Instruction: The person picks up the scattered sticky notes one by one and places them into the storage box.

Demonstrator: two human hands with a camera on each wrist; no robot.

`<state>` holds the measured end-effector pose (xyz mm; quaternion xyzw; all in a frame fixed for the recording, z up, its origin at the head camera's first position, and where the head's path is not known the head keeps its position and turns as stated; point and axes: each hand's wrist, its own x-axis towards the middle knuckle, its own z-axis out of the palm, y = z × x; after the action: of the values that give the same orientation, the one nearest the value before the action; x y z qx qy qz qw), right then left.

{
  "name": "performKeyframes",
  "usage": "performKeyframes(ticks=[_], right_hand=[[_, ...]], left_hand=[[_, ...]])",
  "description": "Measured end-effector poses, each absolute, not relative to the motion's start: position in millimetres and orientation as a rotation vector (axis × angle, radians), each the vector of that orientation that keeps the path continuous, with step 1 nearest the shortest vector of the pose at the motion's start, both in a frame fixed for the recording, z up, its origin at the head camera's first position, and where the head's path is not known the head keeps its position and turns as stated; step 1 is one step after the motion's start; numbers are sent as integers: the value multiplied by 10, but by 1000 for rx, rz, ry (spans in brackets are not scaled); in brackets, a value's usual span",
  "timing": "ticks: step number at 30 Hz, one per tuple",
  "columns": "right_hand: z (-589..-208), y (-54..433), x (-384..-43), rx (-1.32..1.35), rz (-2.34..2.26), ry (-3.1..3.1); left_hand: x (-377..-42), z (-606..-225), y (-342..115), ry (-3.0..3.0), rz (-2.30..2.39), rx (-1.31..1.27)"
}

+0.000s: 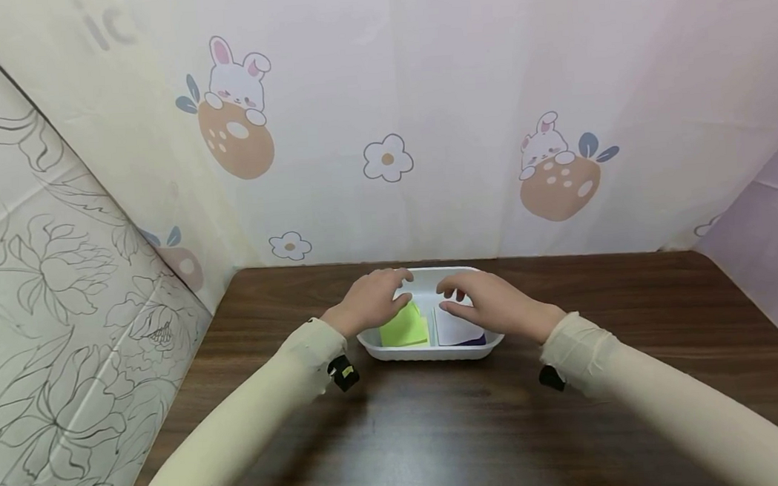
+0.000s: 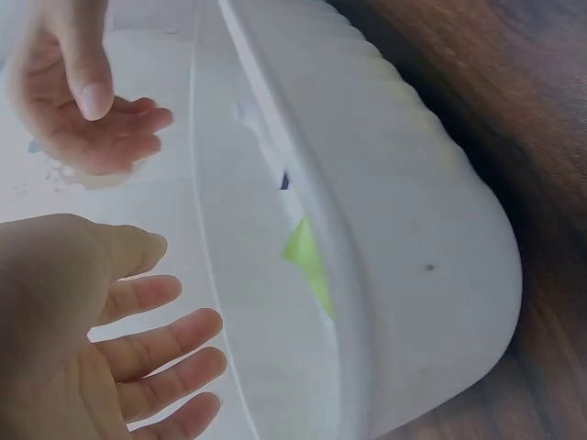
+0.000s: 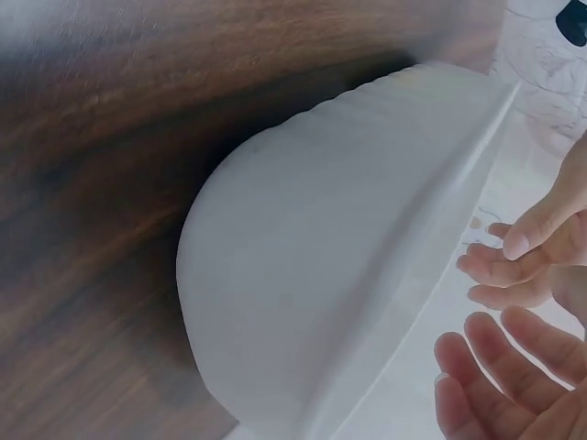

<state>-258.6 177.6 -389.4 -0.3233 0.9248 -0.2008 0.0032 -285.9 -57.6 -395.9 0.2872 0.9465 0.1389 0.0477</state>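
Note:
A white plastic tray (image 1: 429,354) with rounded corners sits on the table. In its left part lie light green paper squares (image 1: 403,329), and in its right part a white paper square (image 1: 456,326) over something dark blue (image 1: 475,341). My left hand (image 1: 372,300) hovers over the tray's left side, fingers loosely bent and holding nothing. Over the right side hovers my right hand (image 1: 500,307), likewise with nothing in its fingers. The left wrist view shows the tray's outer wall (image 2: 431,211) close up, with a green paper corner (image 2: 310,261) inside. The right wrist view hides the tray's contents.
The dark brown wooden table (image 1: 434,433) extends in front of the tray and to both sides. Behind it hangs a pale wall covering (image 1: 446,83) with rabbits and flowers, and a flower-line-patterned panel (image 1: 51,293) stands to the left.

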Motion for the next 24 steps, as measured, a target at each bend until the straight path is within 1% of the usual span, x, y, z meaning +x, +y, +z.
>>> performKeyframes(ticks=[5, 15, 24], right_hand=[[-3899, 1798, -2525, -972, -687, 2926], [-3882, 1745, -2415, -933, -816, 2943], [-3897, 1740, -2279, -912, -888, 2971]], left_hand=[[-2835, -3921, -585, 2927, 415, 867], [-2697, -3802, -537, 3008, 485, 941], [-2544, -3772, -551, 3047, 569, 913]])
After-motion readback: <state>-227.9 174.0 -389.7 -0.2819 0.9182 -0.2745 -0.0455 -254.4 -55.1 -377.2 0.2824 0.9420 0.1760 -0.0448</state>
